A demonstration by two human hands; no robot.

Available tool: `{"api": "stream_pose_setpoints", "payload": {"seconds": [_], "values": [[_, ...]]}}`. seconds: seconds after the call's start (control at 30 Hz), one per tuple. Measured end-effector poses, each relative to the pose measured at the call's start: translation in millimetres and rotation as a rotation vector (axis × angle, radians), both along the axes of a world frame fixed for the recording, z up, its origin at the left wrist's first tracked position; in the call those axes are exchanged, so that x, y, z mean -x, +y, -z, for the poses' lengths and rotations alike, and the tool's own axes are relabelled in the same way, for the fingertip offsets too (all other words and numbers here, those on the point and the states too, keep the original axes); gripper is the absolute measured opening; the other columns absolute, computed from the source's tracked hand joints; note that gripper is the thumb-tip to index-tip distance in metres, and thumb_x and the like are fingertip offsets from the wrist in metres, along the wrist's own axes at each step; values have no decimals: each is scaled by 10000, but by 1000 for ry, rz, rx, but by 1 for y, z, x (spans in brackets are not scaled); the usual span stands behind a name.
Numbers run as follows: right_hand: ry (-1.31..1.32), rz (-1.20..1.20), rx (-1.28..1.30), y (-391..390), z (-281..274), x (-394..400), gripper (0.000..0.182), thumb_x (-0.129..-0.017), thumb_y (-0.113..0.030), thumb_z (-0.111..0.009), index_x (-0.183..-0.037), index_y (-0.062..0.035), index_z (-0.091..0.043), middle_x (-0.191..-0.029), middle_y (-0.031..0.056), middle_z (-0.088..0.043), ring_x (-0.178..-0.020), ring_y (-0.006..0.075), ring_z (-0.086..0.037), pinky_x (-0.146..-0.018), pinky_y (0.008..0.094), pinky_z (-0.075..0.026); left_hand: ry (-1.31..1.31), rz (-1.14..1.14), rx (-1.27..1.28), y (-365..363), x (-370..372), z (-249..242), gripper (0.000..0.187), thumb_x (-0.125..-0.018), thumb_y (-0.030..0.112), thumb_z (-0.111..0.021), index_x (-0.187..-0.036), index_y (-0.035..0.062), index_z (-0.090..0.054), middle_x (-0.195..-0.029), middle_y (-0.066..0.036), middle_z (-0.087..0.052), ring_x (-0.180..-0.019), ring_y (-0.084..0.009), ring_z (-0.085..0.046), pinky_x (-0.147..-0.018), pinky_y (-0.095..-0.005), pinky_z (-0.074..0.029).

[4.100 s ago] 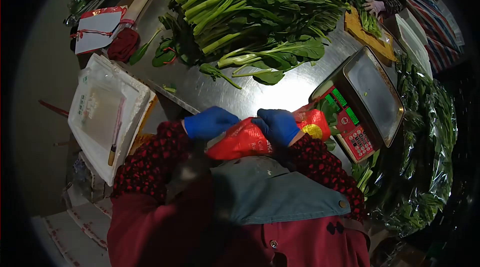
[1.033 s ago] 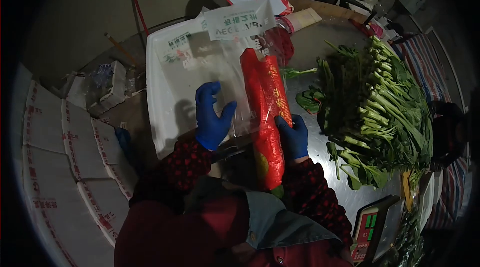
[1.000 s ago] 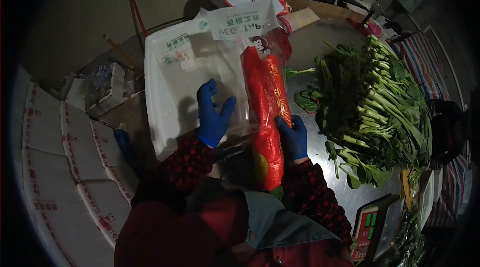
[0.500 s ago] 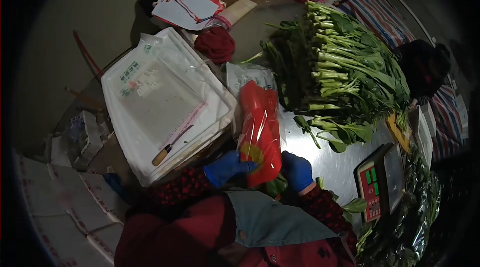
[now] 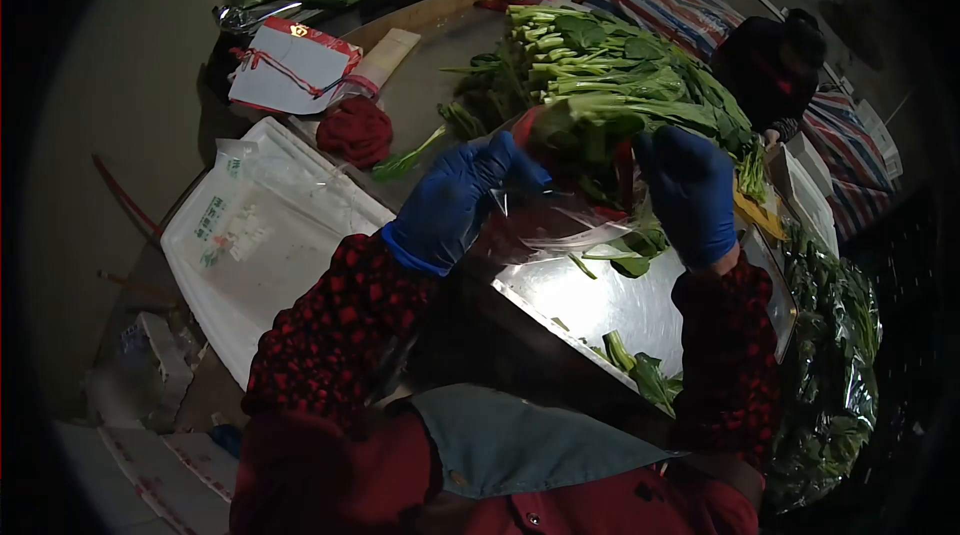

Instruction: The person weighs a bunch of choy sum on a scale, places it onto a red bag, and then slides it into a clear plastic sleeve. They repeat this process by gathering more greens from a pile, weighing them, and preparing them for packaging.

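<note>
Both my hands, in blue gloves, are raised in front of me. My left hand (image 5: 458, 193) is closed on one side of a clear plastic bag (image 5: 565, 220), which stretches out below the fingers. Opposite it, my right hand (image 5: 690, 190) is closed at the bag's other side. Between the hands are dark green leaves (image 5: 592, 157), with red plastic (image 5: 626, 175) along their edges. Behind them a big pile of leafy greens (image 5: 640, 65) lies with its pale stems toward the left.
A white foam box (image 5: 270, 235) stands at the left. Loose leaves (image 5: 640, 373) lie on the metal tabletop (image 5: 560, 300). A red cloth (image 5: 355, 132) and a clipboard (image 5: 285, 70) are farther back. Bagged greens (image 5: 830, 365) line the right; a person (image 5: 770, 70) is beyond the pile.
Both hands have risen and moved forward from the table, bringing the bag and red plastic up with them. Leaves now show between the hands. The view has shifted to the right.
</note>
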State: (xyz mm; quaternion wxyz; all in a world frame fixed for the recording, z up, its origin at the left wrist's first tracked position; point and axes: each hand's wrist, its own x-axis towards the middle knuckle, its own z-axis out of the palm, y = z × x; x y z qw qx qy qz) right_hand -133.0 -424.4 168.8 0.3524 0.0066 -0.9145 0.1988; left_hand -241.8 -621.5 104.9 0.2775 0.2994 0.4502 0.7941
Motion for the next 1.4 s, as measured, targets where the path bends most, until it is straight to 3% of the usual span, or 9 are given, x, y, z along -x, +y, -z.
{"api": "stream_pose_setpoints", "payload": {"seconds": [0.1,0.23,0.33,0.43,0.67,0.83,1.1,1.3,1.4], "values": [[-99,126,-22,12,-6,-7,140,-815,-84,-620,-747,10,-542,-582,63,-508,-554,75,-447,-521,230,-370,-57,178,-221,14,-1,8,297,-924,295,-473,-850,45,-617,-754,-22,-601,-685,-105,-553,-723,-247,-442],[1,182,-68,31,4,-10,71,-800,-63,-628,-790,-21,-572,-679,59,-562,-598,77,-494,-551,228,-402,11,143,-93,26,-5,19,307,-908,325,-497,-770,71,-602,-658,1,-542,-604,-77,-502,-574,-216,-398],[348,113,-120,1,-15,-29,76,-777,-125,-623,-795,-76,-568,-778,77,-583,-692,275,-565,-570,337,-439,-12,149,-77,32,-5,24,313,-890,331,-526,-728,73,-597,-613,8,-526,-576,-68,-490,-553,-212,-396],[34,69,-486,-27,-24,-47,211,-708,-13,-661,-907,-70,-618,-843,92,-603,-753,247,-610,-646,296,-484,-23,242,-105,37,-2,29,321,-862,319,-573,-689,50,-601,-596,-8,-547,-556,-84,-501,-574,-225,-429],[-285,150,-289,-2,-10,-36,239,-708,-96,-686,-940,-89,-629,-879,87,-597,-757,251,-619,-644,302,-489,90,274,30,38,-18,26,216,-795,246,-669,-725,50,-613,-572,-6,-542,-482,-89,-517,-433,-220,-413],[-399,-87,-102,-10,-23,-41,236,-708,-115,-688,-937,-123,-632,-932,85,-594,-761,268,-621,-633,316,-494,90,291,52,35,-20,22,201,-782,210,-686,-691,43,-620,-563,-19,-558,-484,-92,-524,-436,-220,-411],[-375,202,-485,1,-5,-39,90,-717,-147,-628,-804,-125,-633,-958,63,-576,-749,276,-602,-617,343,-489,245,255,85,40,-8,19,216,-803,200,-668,-670,30,-658,-585,-27,-601,-491,-58,-481,-475,-186,-377],[-86,248,-551,5,-28,-17,80,-727,-151,-587,-782,-136,-643,-920,57,-591,-782,289,-593,-623,373,-484,-317,290,-108,61,16,-35,494,-865,379,-557,-473,87,-489,-572,-25,-587,-489,-58,-460,-446,-200,-348],[-41,191,-539,9,-24,-13,76,-736,-152,-620,-796,-112,-644,-941,82,-609,-804,271,-605,-639,311,-488,189,430,-98,26,49,-32,465,-864,438,-525,-582,70,-556,-608,-40,-596,-516,-83,-496,-485,-194,-378]]}}
